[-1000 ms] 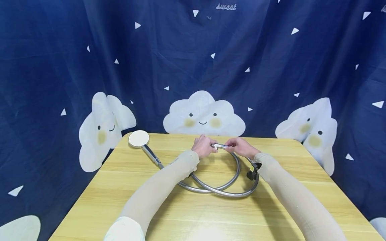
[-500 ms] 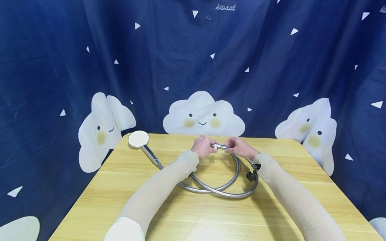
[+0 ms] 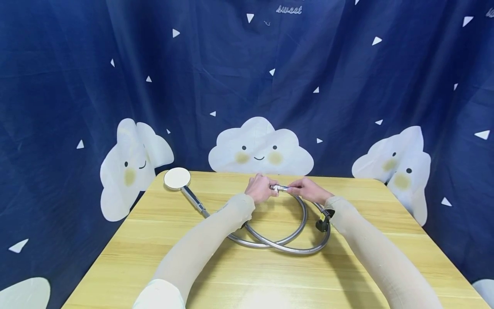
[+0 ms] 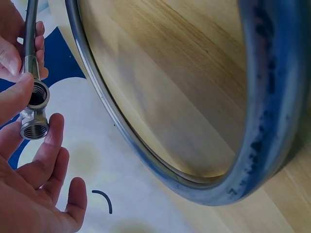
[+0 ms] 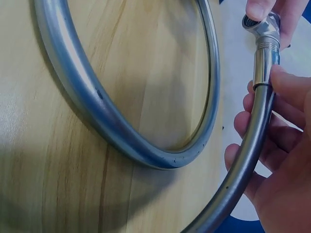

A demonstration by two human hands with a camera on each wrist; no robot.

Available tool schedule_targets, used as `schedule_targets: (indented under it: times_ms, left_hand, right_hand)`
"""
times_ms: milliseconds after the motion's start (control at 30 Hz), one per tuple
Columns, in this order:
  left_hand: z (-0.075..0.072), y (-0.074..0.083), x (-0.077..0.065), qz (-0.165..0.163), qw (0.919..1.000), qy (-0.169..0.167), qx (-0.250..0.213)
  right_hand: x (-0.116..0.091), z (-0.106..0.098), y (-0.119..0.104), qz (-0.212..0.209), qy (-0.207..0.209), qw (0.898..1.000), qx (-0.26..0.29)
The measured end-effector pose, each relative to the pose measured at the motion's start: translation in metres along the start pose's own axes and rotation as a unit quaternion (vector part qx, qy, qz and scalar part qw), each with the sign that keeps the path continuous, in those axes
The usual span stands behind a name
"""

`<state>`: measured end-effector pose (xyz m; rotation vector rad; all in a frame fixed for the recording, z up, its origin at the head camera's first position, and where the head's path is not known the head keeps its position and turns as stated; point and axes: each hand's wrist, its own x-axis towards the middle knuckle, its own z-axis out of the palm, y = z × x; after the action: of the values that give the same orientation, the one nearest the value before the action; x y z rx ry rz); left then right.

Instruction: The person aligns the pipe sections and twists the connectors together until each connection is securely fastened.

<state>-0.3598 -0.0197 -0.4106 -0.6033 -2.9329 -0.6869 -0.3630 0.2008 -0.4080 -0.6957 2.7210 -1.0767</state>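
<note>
Above the far part of the table, my left hand (image 3: 260, 188) pinches a small metal tee fitting (image 4: 35, 114) between thumb and fingers. Two threaded openings of the fitting face the left wrist camera. My right hand (image 3: 307, 189) grips the end of a grey metal shower hose (image 5: 243, 160), its thumb at the shiny end nut (image 5: 264, 65). That nut sits against the threaded end of the fitting; how far it is screwed on I cannot tell. From there the hose loops across the table to the handle of a round shower head (image 3: 177, 178) at the far left.
The wooden table (image 3: 247, 274) has its back edge just beyond the hands. A dark blue curtain (image 3: 247, 77) with white clouds hangs behind it. Loops of hose cross each other between the forearms, and a black wrist camera (image 3: 322, 223) hangs under the right wrist.
The right fingers have shifted on the hose's end nut, drawing back half a second ago and now closer over it again. The left hand, fitting and shower head look unmoved.
</note>
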Motion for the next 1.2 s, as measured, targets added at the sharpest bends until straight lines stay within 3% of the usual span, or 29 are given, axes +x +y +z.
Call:
schedule_targets:
  times_ms: [333,567,900,1200]
  left_hand:
    - [0.001,-0.001,0.001,-0.003,1.0000,0.001,-0.008]
    - [0.000,0.000,0.002,-0.013,0.9998,0.002,-0.011]
    - [-0.001,-0.001,0.001,-0.010,0.9998,0.004,-0.014]
    - [0.002,-0.003,0.000,-0.007,1.0000,0.004,-0.005]
  right_hand:
    - [0.003,0.003,-0.004,0.005,0.015,0.998,0.060]
    - [0.006,0.003,0.000,-0.005,0.038,0.999,0.024]
    - [0.004,0.001,0.002,-0.008,0.002,1.000,0.003]
    - [0.007,0.005,0.005,0.016,0.008,0.999,0.049]
